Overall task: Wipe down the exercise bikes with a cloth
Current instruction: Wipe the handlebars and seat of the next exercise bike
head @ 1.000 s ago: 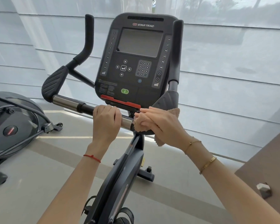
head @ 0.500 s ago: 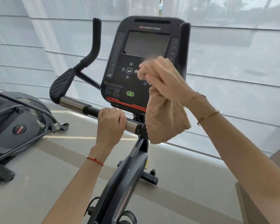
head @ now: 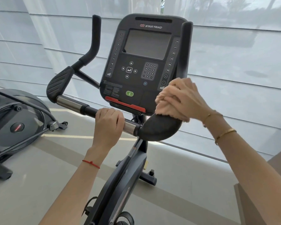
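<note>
A black exercise bike stands before me, its console (head: 146,62) facing me. My left hand (head: 109,124) grips the horizontal handlebar (head: 73,103) just left of the stem. My right hand (head: 183,99) holds a bunched peach cloth (head: 165,109) and presses it onto the top of the right padded handlebar rest (head: 159,129), near the console's lower right corner. Most of the cloth is hidden under my fingers. The left padded rest (head: 59,83) and both upright grips are bare.
Another exercise machine (head: 16,120) sits on the floor at the left. A window with translucent blinds (head: 234,62) runs behind the bike. A brown surface edge (head: 279,158) shows at the right. The bike's frame (head: 120,189) drops between my arms.
My right hand dropped from the console's keypad to the right padded rest, the hanging cloth now bunched under it. My left hand kept its grip on the handlebar.
</note>
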Action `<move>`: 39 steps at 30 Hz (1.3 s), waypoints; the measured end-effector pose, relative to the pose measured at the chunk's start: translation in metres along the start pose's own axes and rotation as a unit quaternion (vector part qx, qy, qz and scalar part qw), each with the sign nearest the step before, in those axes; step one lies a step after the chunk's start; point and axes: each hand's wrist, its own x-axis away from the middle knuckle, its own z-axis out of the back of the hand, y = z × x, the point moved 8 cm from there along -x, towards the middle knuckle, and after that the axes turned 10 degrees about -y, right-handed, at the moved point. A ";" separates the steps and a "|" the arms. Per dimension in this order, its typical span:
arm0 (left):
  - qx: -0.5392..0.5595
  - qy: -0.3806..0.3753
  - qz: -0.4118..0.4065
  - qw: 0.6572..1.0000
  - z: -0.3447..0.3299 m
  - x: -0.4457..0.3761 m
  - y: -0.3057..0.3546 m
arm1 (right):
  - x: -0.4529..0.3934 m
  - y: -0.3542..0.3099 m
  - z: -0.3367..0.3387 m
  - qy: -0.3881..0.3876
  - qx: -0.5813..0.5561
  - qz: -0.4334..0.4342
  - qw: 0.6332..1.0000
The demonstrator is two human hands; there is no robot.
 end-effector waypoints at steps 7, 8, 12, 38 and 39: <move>0.005 0.003 0.008 1.000 0.000 0.000 0.001 | 0.034 -0.039 -0.001 0.040 0.032 0.033 0.998; 0.005 0.003 0.007 1.000 -0.001 0.000 0.001 | 0.043 -0.050 -0.003 0.031 0.031 0.056 0.997; 0.010 0.000 0.010 1.000 -0.004 0.000 -0.002 | 0.061 -0.068 -0.012 -0.009 0.029 0.090 0.996; 0.030 -0.040 -0.002 0.999 0.016 -0.012 -0.078 | 0.001 -0.133 -0.056 0.014 -0.010 -0.061 0.998; 0.017 -0.046 0.010 0.999 0.015 -0.014 -0.088 | -0.013 -0.145 -0.064 -0.003 0.006 -0.059 0.998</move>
